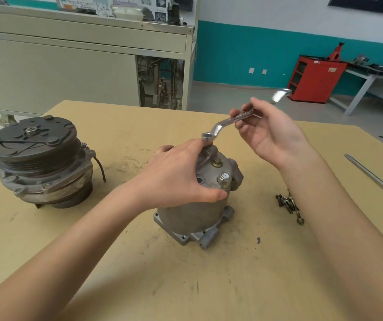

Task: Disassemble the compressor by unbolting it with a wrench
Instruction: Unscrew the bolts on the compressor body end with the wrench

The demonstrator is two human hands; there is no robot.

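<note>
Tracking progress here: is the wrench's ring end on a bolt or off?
Off. The wrench's ring end shows an empty opening above the compressor housing; the right hand holds its shaft.

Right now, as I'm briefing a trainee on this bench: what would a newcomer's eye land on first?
The grey housing in the middle, gripped on top by the left hand, while the right hand holds a wrench with its ring end at the housing's far top edge. Next, the dark pulley unit standing at the left, and loose bolts lying right of the housing.
</note>
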